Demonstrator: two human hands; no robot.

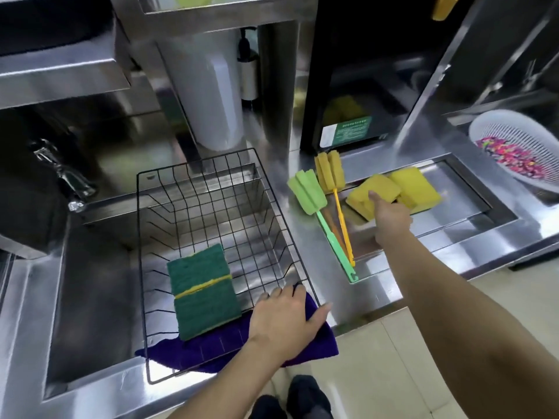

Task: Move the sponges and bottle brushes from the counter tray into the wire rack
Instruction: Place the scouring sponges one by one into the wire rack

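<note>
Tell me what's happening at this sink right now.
A person is moving cleaning tools into the wire rack. Their right hand reaches onto a yellow sponge in the counter tray, while the left hand steadies the rack's corner. Two green-topped sponges already lie inside; both bottle brushes remain in the tray.

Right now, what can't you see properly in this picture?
Head view only:
- Right hand: fingertips hidden behind the hand, so grip on the near yellow sponge is unclear.
- Green label: print too small.
- Purple cloth: partly under the left hand and wire rack.
- Yellow item: cut by top edge.
</note>
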